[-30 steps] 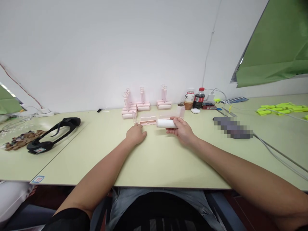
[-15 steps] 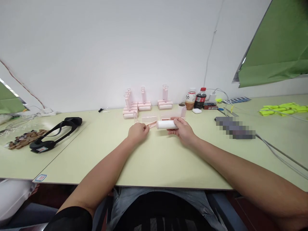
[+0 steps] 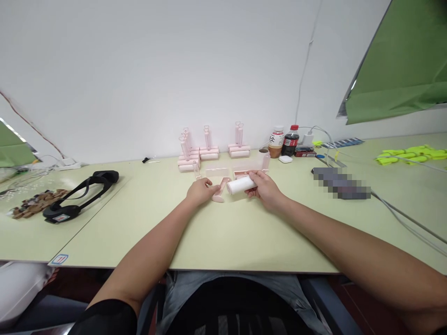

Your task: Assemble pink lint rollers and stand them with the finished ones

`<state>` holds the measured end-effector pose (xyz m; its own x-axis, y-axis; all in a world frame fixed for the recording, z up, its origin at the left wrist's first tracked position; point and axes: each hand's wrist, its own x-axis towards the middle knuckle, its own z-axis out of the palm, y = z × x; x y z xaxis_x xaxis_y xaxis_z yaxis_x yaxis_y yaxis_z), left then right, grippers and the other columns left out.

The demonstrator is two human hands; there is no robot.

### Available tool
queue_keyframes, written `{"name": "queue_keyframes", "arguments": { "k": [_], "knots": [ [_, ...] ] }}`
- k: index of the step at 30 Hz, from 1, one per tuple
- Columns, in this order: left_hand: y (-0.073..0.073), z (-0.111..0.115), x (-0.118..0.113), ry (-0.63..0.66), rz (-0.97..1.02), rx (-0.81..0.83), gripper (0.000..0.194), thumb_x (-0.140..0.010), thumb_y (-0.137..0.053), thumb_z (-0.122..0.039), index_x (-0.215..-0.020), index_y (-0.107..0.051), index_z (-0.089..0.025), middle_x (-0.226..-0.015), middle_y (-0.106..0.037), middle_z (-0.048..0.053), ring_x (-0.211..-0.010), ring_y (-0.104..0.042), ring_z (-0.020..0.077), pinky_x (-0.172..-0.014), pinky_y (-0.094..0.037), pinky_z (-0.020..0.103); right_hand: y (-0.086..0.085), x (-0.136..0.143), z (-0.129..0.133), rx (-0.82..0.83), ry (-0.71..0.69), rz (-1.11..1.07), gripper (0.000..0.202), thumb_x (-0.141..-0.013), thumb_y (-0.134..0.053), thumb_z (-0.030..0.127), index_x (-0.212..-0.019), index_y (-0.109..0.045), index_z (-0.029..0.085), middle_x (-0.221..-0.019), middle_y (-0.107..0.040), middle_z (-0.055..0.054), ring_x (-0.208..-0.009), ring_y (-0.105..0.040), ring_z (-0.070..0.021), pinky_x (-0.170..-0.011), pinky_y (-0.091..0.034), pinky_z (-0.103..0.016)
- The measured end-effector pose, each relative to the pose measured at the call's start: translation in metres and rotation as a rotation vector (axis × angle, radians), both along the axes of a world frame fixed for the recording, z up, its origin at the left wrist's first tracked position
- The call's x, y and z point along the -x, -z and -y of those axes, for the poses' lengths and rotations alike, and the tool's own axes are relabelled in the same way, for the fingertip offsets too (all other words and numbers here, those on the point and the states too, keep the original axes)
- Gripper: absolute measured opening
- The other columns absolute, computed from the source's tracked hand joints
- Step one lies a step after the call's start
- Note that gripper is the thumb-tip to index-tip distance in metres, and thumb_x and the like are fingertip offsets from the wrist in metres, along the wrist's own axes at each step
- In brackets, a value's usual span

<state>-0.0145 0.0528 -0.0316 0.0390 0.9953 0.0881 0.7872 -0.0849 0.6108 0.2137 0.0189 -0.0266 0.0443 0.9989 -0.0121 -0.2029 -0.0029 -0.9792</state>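
Between the thumb and fingers of my left hand [image 3: 199,191] is a pale pink plastic lint roller frame [image 3: 223,186], its curved end near the tabletop. My right hand [image 3: 267,190] grips a white sticky-paper roll [image 3: 240,185] by its right end. The roll's left end lies close to the pink frame; whether they touch I cannot tell. Just behind both hands lie a clear plastic cover [image 3: 217,171] and a pink tray-like part [image 3: 240,173], partly hidden by my right hand. A short upright roll [image 3: 264,160] stands behind my right hand.
Several pink lint rollers [image 3: 210,152] stand along the wall. Two drink bottles [image 3: 290,141], a white case [image 3: 285,159] and cables are at the back right. A blurred dark object [image 3: 340,184] lies right, yellow-green bundles [image 3: 408,154] farther over. A black headset [image 3: 87,193] sits left.
The pink frame has swung from nearly level to a steeper angle, its curved end now showing below. The roll's left end has tipped down toward me.
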Motion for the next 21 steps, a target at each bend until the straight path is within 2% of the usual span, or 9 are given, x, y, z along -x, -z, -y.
{"name": "queue_keyframes", "arguments": {
  "k": [5, 8, 10, 14, 18, 21],
  "knots": [
    [0.004, 0.005, -0.004, 0.163, -0.024, 0.088, 0.049, -0.069, -0.068, -0.038, -0.114, -0.062, -0.022, -0.098, -0.069, 0.005, -0.08, -0.063, 0.02, -0.06, -0.04, 0.026, -0.001, 0.001, 0.002, 0.02, -0.028, 0.048, 0.009, -0.094, -0.049, 0.026, -0.095, -0.056, 0.02, -0.065, -0.058, 0.002, -0.044, -0.056, -0.0106, -0.034, -0.046, -0.02],
    [0.007, 0.007, -0.007, 0.206, -0.074, 0.09, 0.043, -0.069, -0.066, -0.036, -0.109, -0.064, -0.021, -0.095, -0.068, 0.005, -0.078, -0.062, 0.0214, -0.058, -0.038, 0.026, 0.0, 0.001, 0.003, 0.034, -0.044, 0.057, 0.009, -0.093, -0.05, 0.027, -0.091, -0.055, 0.019, -0.062, -0.058, 0.002, -0.044, -0.056, -0.011, -0.034, -0.046, -0.02],
    [0.008, 0.009, -0.009, 0.203, -0.038, 0.075, 0.043, -0.067, -0.067, -0.03, -0.109, -0.063, -0.021, -0.096, -0.068, 0.005, -0.079, -0.062, 0.0212, -0.058, -0.04, 0.026, 0.0, 0.001, 0.003, 0.029, -0.061, 0.062, 0.011, -0.092, -0.052, 0.028, -0.088, -0.055, 0.019, -0.06, -0.057, 0.001, -0.043, -0.055, -0.011, -0.034, -0.046, -0.02],
    [0.007, 0.018, -0.016, 0.243, 0.221, 0.058, 0.062, -0.066, -0.064, -0.017, -0.126, -0.049, -0.022, -0.103, -0.066, 0.006, -0.074, -0.063, 0.0171, -0.054, -0.043, 0.023, 0.001, 0.001, 0.003, 0.026, -0.1, 0.05, 0.012, -0.091, -0.054, 0.029, -0.087, -0.056, 0.018, -0.059, -0.056, 0.001, -0.044, -0.055, -0.0112, -0.034, -0.046, -0.02],
    [0.002, 0.027, -0.025, 0.208, 0.549, 0.154, 0.076, -0.067, -0.056, -0.01, -0.136, -0.03, -0.029, -0.103, -0.062, 0.005, -0.051, -0.057, 0.0096, -0.041, -0.039, 0.019, 0.001, 0.002, 0.003, 0.048, -0.13, -0.048, 0.008, -0.089, -0.055, 0.027, -0.088, -0.054, 0.018, -0.064, -0.059, 0.0, -0.047, -0.057, -0.0122, -0.037, -0.047, -0.022],
    [-0.001, 0.031, -0.03, 0.192, 0.729, 0.223, 0.074, -0.065, -0.055, -0.01, -0.133, -0.032, -0.03, -0.096, -0.06, 0.002, -0.041, -0.05, 0.0064, -0.035, -0.034, 0.019, -0.001, 0.003, 0.003, 0.078, -0.112, -0.14, 0.008, -0.089, -0.052, 0.027, -0.089, -0.053, 0.019, -0.059, -0.054, 0.002, -0.042, -0.05, -0.0106, -0.032, -0.038, -0.019]
  ]
}}
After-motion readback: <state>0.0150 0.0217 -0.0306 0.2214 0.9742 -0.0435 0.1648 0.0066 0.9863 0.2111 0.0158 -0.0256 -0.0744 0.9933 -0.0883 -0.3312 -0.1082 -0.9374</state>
